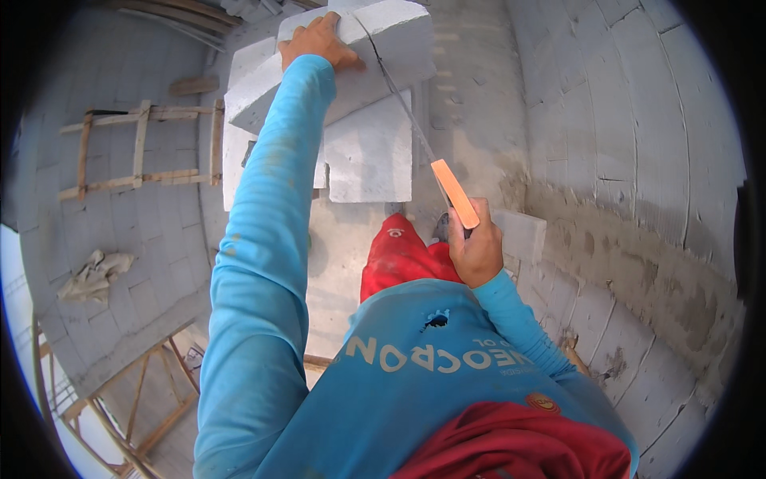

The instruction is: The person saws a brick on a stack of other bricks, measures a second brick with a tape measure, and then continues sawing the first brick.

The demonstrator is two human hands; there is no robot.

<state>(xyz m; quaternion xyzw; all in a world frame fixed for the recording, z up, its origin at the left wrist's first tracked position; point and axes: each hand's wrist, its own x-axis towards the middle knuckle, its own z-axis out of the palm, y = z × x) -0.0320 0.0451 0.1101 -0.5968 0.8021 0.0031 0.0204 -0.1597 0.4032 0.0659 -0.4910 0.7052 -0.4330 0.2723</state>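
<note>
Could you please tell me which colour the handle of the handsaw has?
The handsaw handle is mostly orange; it shows best in the head view.

A stack of pale grey blocks acts as the support, and the top block (351, 89) lies across it at a slant. Directly beneath the top block, on its near side, a lower block (371, 156) shows a broad, pale face; another supporting block (234, 156) shows below the left end of the top block. The grey floor (471, 120) spreads to the right of the top block, and a dark shoe (440, 227) stands on it, nearer the wearer than the top block.
</note>
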